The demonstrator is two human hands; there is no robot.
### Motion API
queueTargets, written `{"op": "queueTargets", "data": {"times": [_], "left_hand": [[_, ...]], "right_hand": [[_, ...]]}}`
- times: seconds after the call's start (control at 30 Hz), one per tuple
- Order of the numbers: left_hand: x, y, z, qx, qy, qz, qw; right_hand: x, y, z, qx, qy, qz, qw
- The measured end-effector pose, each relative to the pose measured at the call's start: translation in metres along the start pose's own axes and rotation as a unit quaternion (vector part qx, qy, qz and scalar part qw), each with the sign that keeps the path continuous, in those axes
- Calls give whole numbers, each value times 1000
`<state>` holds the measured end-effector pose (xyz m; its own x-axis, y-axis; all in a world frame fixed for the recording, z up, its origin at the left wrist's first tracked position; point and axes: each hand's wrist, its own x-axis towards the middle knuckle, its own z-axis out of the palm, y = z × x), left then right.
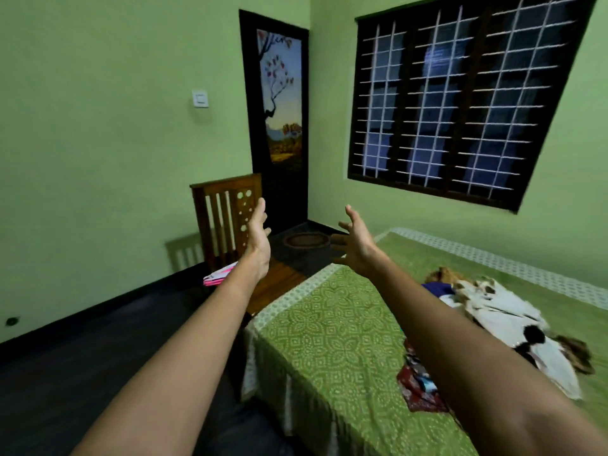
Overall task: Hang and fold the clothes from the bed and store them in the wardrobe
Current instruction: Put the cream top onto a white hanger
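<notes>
both arms reach out ahead, the left hand (258, 240) and right hand (357, 245) raised in the air over the foot of the bed (329, 324); the fingers (352, 216) of both are spread and released, holding nothing; the clothes (503, 311) lie in a loose heap on the bed to the right, well apart from both hands, with a reddish piece (418, 383) near the bed's edge under the right forearm; a wooden chair (227, 209) stands by the wall with something flat and pink (218, 274) on its seat (possibly hangers, too blurred to tell); the wardrobe is not in view; this looks like the very start, with nothing hung or folded yet; the next move calls for swinging right and down to the heap, taking one garment by its shoulders or hem and lifting it free of the rest.
</notes>
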<state>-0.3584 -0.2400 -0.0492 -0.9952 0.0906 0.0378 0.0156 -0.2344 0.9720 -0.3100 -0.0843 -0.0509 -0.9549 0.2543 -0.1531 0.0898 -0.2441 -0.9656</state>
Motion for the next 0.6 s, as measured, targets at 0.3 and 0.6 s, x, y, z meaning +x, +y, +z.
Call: {"op": "queueTargets", "data": {"times": [0.3, 0.6], "left_hand": [[153, -30, -88, 26, 50, -49, 997], [381, -85, -128, 68, 61, -104, 990]], "right_hand": [[186, 51, 100, -4, -40, 44, 998], [406, 84, 162, -16, -51, 93, 994]]}}
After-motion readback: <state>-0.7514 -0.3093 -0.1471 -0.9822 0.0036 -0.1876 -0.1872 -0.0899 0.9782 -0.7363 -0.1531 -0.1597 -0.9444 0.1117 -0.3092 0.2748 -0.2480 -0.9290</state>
